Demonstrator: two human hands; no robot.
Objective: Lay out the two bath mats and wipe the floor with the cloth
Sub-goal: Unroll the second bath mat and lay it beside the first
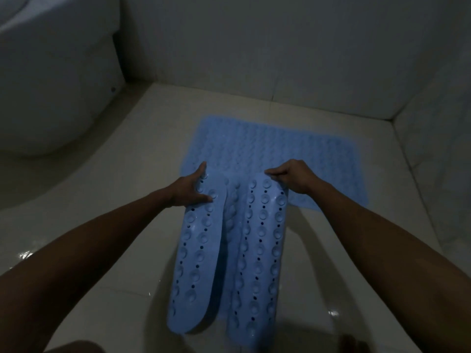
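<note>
dim light, view looking down at a pale tiled floor (pixel 107 200) in a wall corner. first bath mat (pixel 277 143), light blue, lies flat on the floor at the far centre, close to the far wall. second bath mat (pixel 229 250), same blue, is curled into two long folds with its suction cups and small holes facing up; its far end overlaps the near edge of the flat mat, its near end reaches toward the bottom of the view. left hand (pixel 190 187) grips the far end of the left fold, thumb on the cupped side, fingers wrapped behind the edge. right hand (pixel 293 177) grips the far end of the right fold, fingers curled over its top. toilet (pixel 51 80), white, at far left. wet glints on the floor near left and near right. no cloth seen.
</note>
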